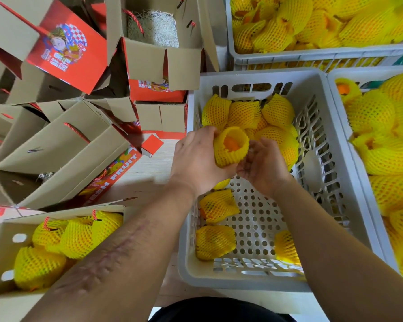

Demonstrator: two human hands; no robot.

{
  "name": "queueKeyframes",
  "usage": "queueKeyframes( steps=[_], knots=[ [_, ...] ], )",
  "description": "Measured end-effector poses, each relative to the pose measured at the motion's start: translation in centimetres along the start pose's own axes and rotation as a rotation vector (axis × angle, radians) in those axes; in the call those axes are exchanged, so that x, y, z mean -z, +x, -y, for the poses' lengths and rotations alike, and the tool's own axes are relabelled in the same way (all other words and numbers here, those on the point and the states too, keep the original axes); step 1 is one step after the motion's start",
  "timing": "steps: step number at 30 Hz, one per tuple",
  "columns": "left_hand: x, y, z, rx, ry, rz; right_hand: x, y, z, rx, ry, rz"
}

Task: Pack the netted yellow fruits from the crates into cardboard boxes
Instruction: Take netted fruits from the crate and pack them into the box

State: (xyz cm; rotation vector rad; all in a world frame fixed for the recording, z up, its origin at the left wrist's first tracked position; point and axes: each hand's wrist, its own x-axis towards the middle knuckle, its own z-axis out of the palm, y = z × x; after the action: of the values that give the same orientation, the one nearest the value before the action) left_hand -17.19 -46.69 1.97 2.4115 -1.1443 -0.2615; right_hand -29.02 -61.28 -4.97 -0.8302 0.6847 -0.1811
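My left hand (197,159) grips a netted yellow fruit (229,147) above the white crate (335,173), its orange flesh showing at the net's open top. My right hand (263,167) touches the fruit's right side with loosely bent fingers, palm up. Several netted fruits (244,113) lie at the far end of this crate and three more (215,241) near its front. A cardboard box (0,242) at the lower left holds several netted fruits (77,235).
Open red-and-brown cardboard boxes (63,147) crowd the left and top left, one (154,31) with shredded filler inside. Full crates of netted fruits stand at the top right (312,52) and the right edge (382,140). Pale floor shows between boxes and crate.
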Motion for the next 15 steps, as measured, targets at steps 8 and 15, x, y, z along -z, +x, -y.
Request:
queueKeyframes(
  steps=[8, 15],
  knots=[
    [0.2, -0.2, -0.1, -0.029, 0.017, 0.006, -4.0, -2.0, -8.9, 0.112, -2.057, 0.548],
    [0.3, -0.2, -0.3, 0.012, -0.058, -0.005, -1.5, -2.6, -3.7, -0.289, -1.631, 0.492]
  ],
)
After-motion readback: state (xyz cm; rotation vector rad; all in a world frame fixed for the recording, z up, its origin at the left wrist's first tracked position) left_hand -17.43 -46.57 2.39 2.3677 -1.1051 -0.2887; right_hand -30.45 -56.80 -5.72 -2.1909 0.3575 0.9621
